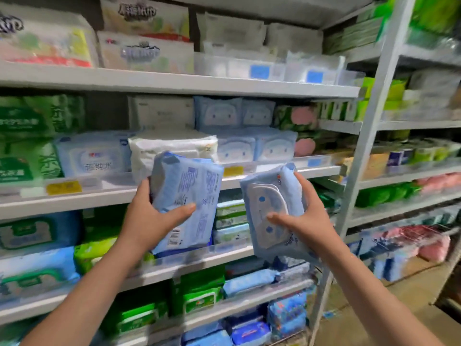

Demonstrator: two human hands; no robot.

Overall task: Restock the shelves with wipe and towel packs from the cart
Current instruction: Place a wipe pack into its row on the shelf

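- Our left hand [152,213] grasps a blue wipe pack [187,196], barcode side toward us, before the middle shelf [274,174].
- Our right hand [303,216] grasps a second pack [269,211], lid side toward us, just beside the first.

Both bare forearms extend forward and upward from the lower corners of the view, converging toward the centre. The left hand [152,211] is raised with the palm turned inward, thumb stretched flat to the right and the remaining fingers wrapped out of sight behind a held pack. The right hand [303,216] is at nearly the same height, slightly lower, thumb pointing left, fingers curled around the far edge of a second held pack. The hands are apart, not touching.
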